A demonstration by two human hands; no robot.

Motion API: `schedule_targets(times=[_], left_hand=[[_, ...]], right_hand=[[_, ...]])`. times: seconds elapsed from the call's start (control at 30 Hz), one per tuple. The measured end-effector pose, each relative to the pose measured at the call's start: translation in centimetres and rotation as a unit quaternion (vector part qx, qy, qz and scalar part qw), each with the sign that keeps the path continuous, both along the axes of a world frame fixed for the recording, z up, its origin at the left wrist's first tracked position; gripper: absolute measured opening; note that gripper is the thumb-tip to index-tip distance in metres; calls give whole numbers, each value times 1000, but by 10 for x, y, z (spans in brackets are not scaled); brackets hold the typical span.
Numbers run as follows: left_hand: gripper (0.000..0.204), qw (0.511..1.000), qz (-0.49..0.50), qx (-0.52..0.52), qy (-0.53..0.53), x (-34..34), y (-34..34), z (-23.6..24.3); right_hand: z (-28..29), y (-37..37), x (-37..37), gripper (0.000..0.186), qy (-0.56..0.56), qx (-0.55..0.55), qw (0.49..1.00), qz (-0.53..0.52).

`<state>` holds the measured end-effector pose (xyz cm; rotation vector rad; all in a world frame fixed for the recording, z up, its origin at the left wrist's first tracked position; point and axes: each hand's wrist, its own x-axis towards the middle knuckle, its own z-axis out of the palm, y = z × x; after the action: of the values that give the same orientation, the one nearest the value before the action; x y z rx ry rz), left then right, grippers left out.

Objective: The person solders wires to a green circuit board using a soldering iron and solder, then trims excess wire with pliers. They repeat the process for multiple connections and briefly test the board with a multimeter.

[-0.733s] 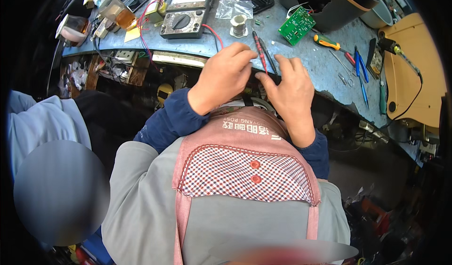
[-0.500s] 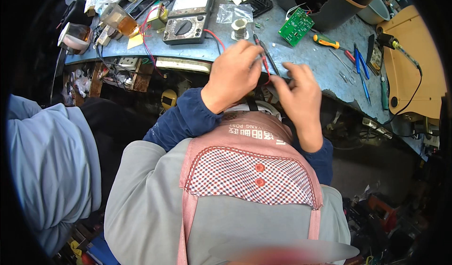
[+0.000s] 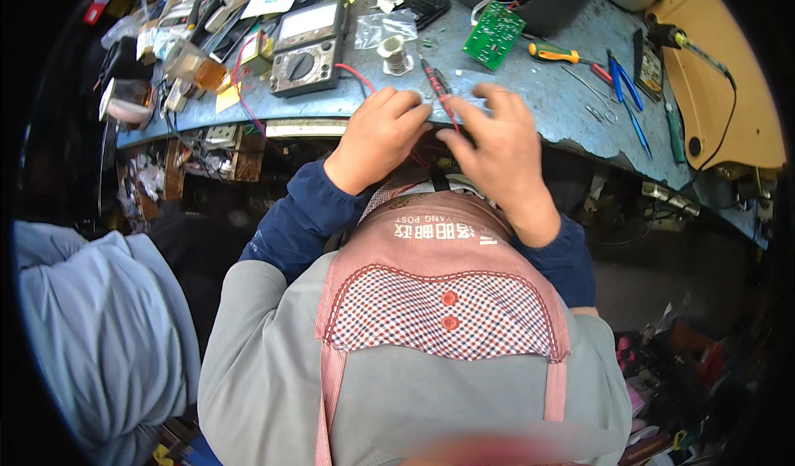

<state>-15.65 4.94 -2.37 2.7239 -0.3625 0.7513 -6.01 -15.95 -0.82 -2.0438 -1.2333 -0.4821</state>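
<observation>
Worn blue workbench (image 3: 551, 106), dim grey floor (image 3: 662, 255) beneath

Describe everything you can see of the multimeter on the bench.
The multimeter is a boxy analog type with a dark, plastic-looking casing. A pale gauge window fills its upper half; below, a scuffed grey panel carries a round dark knob. It lies face up on the blue bench, beyond the left hand. A red lead runs from its right side toward that hand. Neither hand touches its casing.
</observation>
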Motion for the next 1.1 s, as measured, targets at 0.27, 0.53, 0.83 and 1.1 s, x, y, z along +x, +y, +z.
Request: schedule_targets(times=[0.27, 0.53, 0.83, 1.1], left_hand=[[19, 998, -12, -34, -49, -6, 18, -6], [22, 968, -55, -230, -87, 41, -3, 11], [8, 972, -6, -223, -73, 81, -24, 25], [11, 967, 18, -216, -131, 152, -20, 15]], right_hand=[[-25, -5, 8, 36, 55, 18, 998, -28], [0, 15, 16, 35, 279, 145, 949, -6], [-16, -1, 64, 14, 376, 250, 892, 21], [-6, -50, 112, 31, 384, 437, 808, -100]])
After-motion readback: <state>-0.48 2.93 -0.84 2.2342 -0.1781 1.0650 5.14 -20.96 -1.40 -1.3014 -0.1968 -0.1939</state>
